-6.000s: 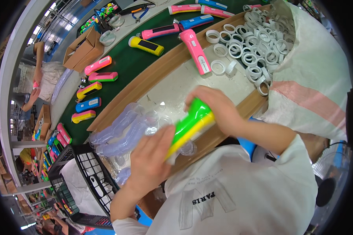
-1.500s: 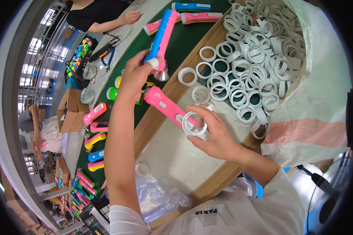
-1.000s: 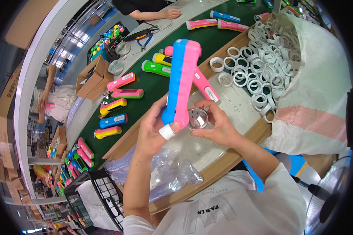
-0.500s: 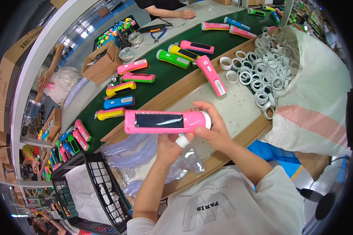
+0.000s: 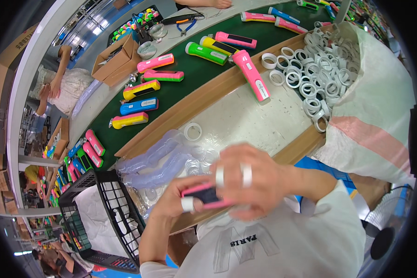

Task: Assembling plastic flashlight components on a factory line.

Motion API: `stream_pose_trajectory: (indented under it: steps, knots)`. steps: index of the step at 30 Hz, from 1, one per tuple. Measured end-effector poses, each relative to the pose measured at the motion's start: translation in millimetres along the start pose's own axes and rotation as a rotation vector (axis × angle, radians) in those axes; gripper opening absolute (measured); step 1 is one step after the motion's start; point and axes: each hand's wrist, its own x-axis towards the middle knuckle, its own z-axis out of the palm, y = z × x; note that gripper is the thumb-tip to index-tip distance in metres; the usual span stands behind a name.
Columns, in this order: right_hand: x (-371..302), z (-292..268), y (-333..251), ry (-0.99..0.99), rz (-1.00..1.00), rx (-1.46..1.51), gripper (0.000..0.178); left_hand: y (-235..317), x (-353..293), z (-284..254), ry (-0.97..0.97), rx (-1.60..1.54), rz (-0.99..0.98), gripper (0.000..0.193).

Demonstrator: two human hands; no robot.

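Note:
A pink flashlight (image 5: 207, 194) with a dark panel lies low in front of my shirt. Around its body my left hand (image 5: 173, 198) is closed, with a white wrap on the thumb. My right hand (image 5: 257, 178), blurred by motion and with white wraps on two fingers, curls over the flashlight's head end and hides it. Just beyond the hands a loose white ring (image 5: 192, 132) rests on the table (image 5: 227, 116), near clear lilac plastic sleeves (image 5: 157, 160). Another pink flashlight (image 5: 251, 76) leans across the wooden edge of the table.
Many white rings (image 5: 306, 76) spill from a white woven sack (image 5: 370, 102) at the right. Several coloured flashlights (image 5: 139, 106) lie on the green belt (image 5: 176, 92) beyond. A black crate (image 5: 118, 208) stands at the lower left. Pliers (image 5: 186, 27) and a cardboard box (image 5: 117, 60) are farther back.
The pink flashlight has come down and closer to my body. My right hand has turned over its head end and now covers it. The loose ring on the table has come into sight.

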Motion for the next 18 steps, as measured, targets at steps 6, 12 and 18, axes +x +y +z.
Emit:
stream_pose_trajectory:
  steps: [6,12,18]
  knots:
    - [-39,10,82,0.162,1.341,0.778,0.034,18,37,37,0.498,1.494,0.694,0.047]
    - [-54,8,49,0.178,0.739,0.571,0.049,2,26,27,0.420,0.833,0.457,0.049]
    - [-56,14,89,0.435,1.408,0.869,0.043,-7,63,30,0.530,1.494,0.663,0.054]
